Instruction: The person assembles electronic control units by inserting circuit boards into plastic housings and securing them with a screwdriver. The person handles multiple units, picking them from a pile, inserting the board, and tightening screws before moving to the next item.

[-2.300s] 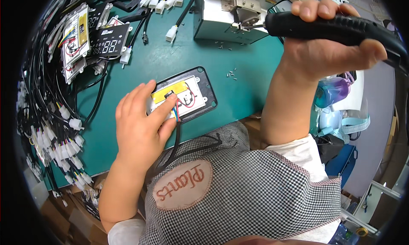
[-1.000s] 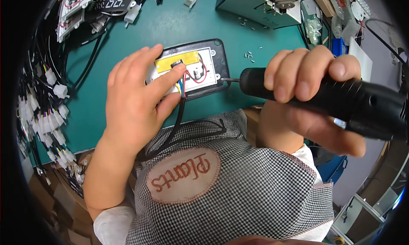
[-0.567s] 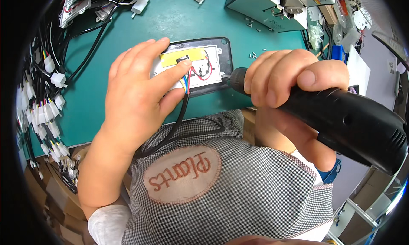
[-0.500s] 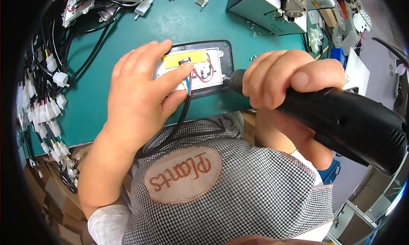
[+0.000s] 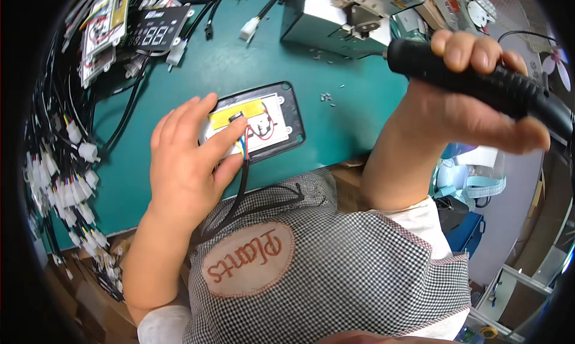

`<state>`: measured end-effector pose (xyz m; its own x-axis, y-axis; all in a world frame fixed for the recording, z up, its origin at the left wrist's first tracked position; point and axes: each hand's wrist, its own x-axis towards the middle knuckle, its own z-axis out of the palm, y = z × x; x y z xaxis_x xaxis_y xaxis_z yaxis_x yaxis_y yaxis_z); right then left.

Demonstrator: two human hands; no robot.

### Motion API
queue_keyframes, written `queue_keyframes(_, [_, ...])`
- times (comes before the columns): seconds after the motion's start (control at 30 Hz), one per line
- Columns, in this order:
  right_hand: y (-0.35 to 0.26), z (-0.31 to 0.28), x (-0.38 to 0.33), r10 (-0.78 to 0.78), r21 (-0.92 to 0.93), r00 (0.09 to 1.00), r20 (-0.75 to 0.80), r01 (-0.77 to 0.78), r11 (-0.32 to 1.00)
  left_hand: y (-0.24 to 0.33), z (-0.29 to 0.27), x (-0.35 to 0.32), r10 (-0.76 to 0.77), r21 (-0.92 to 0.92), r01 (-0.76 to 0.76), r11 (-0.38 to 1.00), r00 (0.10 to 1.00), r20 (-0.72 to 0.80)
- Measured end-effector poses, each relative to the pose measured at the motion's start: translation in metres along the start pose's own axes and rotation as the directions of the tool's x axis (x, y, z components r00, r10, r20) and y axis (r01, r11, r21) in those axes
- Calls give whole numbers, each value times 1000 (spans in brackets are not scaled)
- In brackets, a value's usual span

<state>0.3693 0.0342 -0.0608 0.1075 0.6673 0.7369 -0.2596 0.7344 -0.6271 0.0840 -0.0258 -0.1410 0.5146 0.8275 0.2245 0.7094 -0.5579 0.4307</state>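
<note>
**Left hand pinning the module, driver lifted off to the right**

Nearest the camera, a checked apron [image 5: 335, 266] is filling the lower frame. Just beyond it, the left hand [image 5: 188, 164] is lying flat with fingers spread, its fingertips pressing on the yellow-and-white board inside the black-framed module [image 5: 272, 119]; it is grasping nothing, only holding the piece down on the green bench mat [image 5: 335, 104]. The module's long axis is running left to right, slightly tilted, and a black cable [image 5: 239, 188] is trailing from it toward the apron. The right hand [image 5: 473, 104] is wrapped tightly around the black electric screwdriver [image 5: 479, 80], raised well apart from the module, up and to its right. The driver's tip is hard to make out against the grey metal unit [image 5: 341, 14] behind it. Farther left, white connectors on a wire harness [image 5: 66, 164] are blurring toward the rim.
</note>
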Motion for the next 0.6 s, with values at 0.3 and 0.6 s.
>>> queue_keyframes(0.3, [30, -16, 20, -75, -104, 989, -127, 62, 993, 3, 2, 3, -3, -6, 3, 1000, 1000, -21])
queue_keyframes(0.6, [11, 9, -13, 204, 192, 926, 318, -273, 943, -6, -12, -4, -21, -116, 33, 993, 994, 105])
